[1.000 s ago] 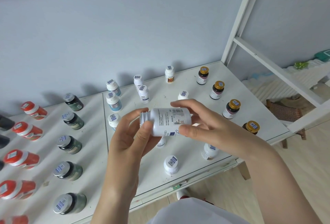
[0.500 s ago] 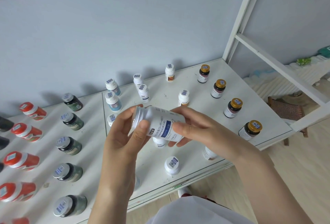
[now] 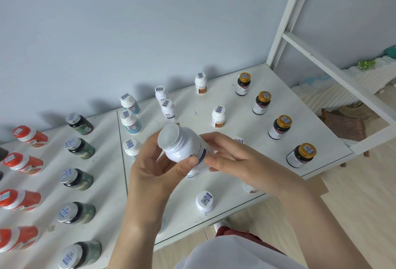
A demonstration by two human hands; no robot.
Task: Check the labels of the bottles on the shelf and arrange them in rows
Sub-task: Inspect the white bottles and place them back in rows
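Observation:
I hold a white bottle (image 3: 182,146) with a blue label above the white shelf (image 3: 242,114), tilted so one flat white end faces me. My left hand (image 3: 154,172) grips it from below with the thumb across its side. My right hand (image 3: 233,157) pinches its far end. On the shelf stand rows of bottles: gold-capped dark ones (image 3: 280,127) at right, white ones (image 3: 218,117) in the middle, dark green ones (image 3: 77,178) and red ones (image 3: 23,161) at left.
A lone white bottle (image 3: 204,202) stands near the shelf's front edge. The shelf's white frame post (image 3: 285,13) and diagonal bar rise at the right. A grey-blue wall backs the shelf. Wooden floor lies below at right.
The white bottle has been turned in my hands, from lying sideways with its printed label up to tilted with one flat end toward me. Both hands kept hold.

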